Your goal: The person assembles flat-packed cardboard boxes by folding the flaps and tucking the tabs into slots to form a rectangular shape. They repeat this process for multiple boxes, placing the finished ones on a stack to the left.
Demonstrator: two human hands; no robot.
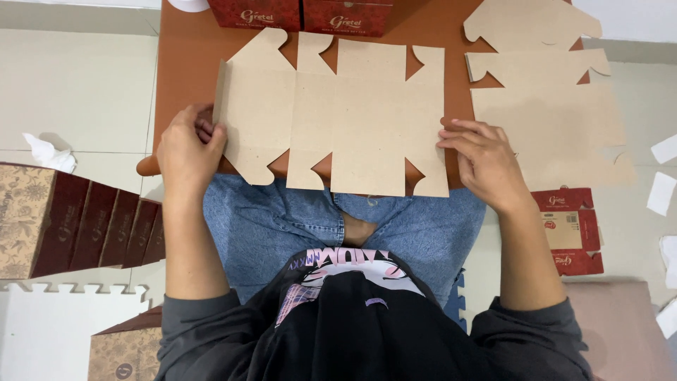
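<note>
Cardboard blank (352,116) flat on desk (187,56), centre. Left hand (187,152) pinches side flap at 9 o'clock; right hand (483,159) open, fingers pressing 3 o'clock edge. Fold along scored crease, blank pinned. Spare blanks (546,106) at 2 o'clock.

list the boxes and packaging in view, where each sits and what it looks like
Flat brown cardboard box blank: centre of the orange table, notched flaps, held at both ends by left hand and right hand.
Stack of brown blanks: table's right side.
Two dark red printed boxes: table's far edge.
Row of folded red-and-tan patterned boxes: floor, left.
Flattened red box with pale label: floor, right.
</note>
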